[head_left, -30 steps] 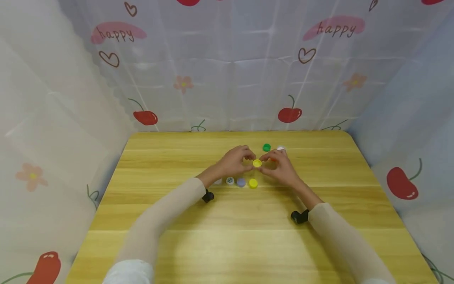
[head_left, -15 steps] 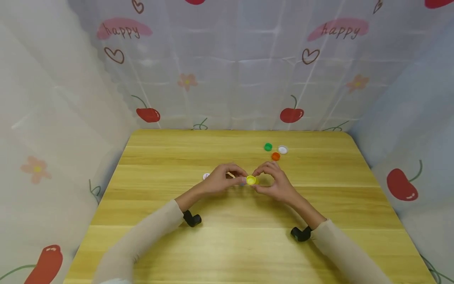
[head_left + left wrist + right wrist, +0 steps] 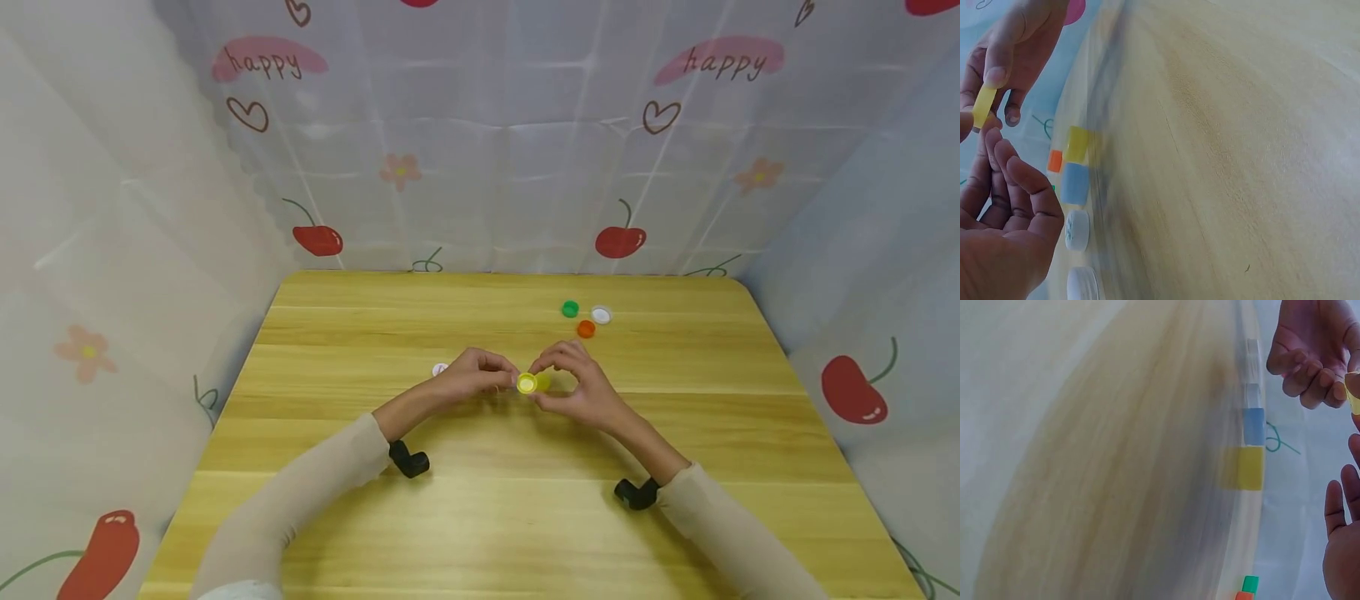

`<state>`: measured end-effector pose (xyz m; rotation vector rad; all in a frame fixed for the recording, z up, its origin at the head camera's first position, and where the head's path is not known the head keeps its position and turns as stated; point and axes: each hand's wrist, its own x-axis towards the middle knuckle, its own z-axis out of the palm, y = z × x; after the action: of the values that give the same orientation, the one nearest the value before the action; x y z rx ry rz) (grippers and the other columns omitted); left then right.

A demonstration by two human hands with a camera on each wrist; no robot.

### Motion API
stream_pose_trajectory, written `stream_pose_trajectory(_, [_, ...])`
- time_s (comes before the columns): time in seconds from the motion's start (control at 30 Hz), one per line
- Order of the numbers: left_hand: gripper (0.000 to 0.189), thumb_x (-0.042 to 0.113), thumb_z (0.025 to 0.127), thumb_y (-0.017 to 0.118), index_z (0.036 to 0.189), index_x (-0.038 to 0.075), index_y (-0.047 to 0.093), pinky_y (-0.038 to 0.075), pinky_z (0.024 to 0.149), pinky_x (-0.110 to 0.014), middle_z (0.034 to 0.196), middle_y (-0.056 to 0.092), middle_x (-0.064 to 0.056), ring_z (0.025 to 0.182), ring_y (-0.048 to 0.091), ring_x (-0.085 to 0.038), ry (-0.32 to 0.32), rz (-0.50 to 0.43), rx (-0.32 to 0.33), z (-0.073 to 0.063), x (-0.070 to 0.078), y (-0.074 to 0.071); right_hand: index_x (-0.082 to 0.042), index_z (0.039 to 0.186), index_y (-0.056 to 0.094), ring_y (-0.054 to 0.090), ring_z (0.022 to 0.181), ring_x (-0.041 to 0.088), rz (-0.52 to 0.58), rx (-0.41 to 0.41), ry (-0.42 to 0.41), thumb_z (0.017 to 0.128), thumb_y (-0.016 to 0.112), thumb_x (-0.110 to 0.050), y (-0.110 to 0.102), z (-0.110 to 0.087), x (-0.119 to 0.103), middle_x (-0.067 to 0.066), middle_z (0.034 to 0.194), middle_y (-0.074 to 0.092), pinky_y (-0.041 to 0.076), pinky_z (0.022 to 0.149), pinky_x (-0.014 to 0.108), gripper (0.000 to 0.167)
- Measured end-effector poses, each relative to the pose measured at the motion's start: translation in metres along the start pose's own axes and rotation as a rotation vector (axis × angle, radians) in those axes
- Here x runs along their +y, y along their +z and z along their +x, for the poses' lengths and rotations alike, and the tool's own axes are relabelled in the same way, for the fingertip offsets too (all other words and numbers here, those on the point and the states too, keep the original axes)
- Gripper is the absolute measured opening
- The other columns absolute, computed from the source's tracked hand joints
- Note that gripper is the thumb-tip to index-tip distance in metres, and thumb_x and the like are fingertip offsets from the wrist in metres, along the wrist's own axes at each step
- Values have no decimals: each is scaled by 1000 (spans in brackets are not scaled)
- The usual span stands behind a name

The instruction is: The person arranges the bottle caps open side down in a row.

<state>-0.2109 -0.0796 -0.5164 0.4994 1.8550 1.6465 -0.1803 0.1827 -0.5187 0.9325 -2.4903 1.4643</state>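
Left hand (image 3: pixel 474 379) and right hand (image 3: pixel 592 389) both pinch yellow cap (image 3: pixel 527 383) over tabletop (image 3: pixel 480 517). Looks like cap-positioning step tbh; next move probably wants light grip, dodging other yellow cap (image 3: pixel 1077 144).

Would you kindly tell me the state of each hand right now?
Left hand: closed, pinching the edge of the yellow cap.
Right hand: closed, pinching the same cap from the other side.
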Motion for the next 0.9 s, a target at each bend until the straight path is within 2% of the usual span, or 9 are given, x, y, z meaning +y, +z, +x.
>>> stream_pose_trajectory(0.1, [23, 22, 101, 70, 112, 5, 80, 52, 80, -36, 110, 73, -21, 90, 56, -29, 10, 18, 17, -1, -1, 0, -21, 109, 78, 54, 106, 27, -3, 6, -16, 82, 93, -7, 1, -1, 1, -1, 112, 69, 49, 89, 44, 35])
stream_pose_trajectory(0.23, [16, 21, 99, 71, 106, 11, 82, 55, 79, -30, 104, 77, -10, 89, 63, -22, 85, 149, 86, -2, 0, -1, -17, 112, 77, 60, 98, 26, 22, 12, 19, 85, 92, -10, 2, -2, 2, 6, 112, 70, 54, 85, 40, 32])
stream_pose_trajectory(0.33, [9, 18, 97, 74, 102, 16, 82, 57, 78, -27, 98, 76, -2, 88, 66, -18, 184, 295, 157, -4, 2, 0, -16, 114, 76, 62, 90, 26, 82, -20, 120, 94, 84, -14, 3, -3, 4, 11, 110, 68, 56, 79, 32, 22])
stream_pose_trajectory(0.43, [7, 17, 95, 78, 101, 17, 80, 59, 78, -31, 97, 73, 1, 88, 67, -22, 303, 466, 220, -6, 5, 3, -11, 115, 75, 60, 83, 28, 183, -76, 226, 107, 69, -17, 2, -2, 5, 15, 101, 66, 55, 74, 29, 12])
stream_pose_trajectory(0.5, [8, 16, 94, 79, 102, 15, 80, 60, 79, -36, 98, 72, 0, 89, 68, -25, 397, 571, 252, -8, 9, 5, -5, 113, 73, 59, 81, 29, 240, -105, 274, 112, 59, -18, 1, 0, 5, 16, 96, 64, 56, 74, 32, 19])
stream_pose_trajectory(0.6, [9, 15, 93, 78, 102, 14, 79, 61, 81, -36, 99, 71, 0, 90, 68, -23, 540, 727, 303, -10, 13, 9, 6, 111, 69, 61, 81, 26, 318, -144, 311, 115, 52, -20, -1, 4, 4, 23, 94, 64, 59, 76, 35, 31])
stream_pose_trajectory(0.77, [11, 10, 88, 79, 98, 13, 78, 58, 83, -23, 97, 71, 2, 91, 65, -12, 725, 879, 385, -11, 17, 13, 16, 117, 64, 64, 88, 21, 440, -207, 371, 116, 48, -24, 1, 8, -2, 29, 103, 63, 60, 82, 33, 44])
stream_pose_trajectory(0.83, [14, 7, 86, 81, 98, 12, 78, 57, 83, -21, 97, 71, 2, 92, 65, -11, 769, 918, 402, -11, 17, 13, 19, 117, 62, 63, 88, 26, 472, -211, 381, 116, 48, -25, 2, 8, -4, 28, 103, 63, 60, 82, 34, 46])
stream_pose_trajectory(0.9, [15, 7, 86, 81, 99, 12, 78, 57, 83, -21, 97, 71, 2, 93, 65, -11, 781, 937, 402, -11, 18, 14, 20, 117, 61, 62, 89, 32, 489, -210, 375, 116, 48, -25, 3, 8, -5, 25, 102, 63, 60, 81, 36, 46])
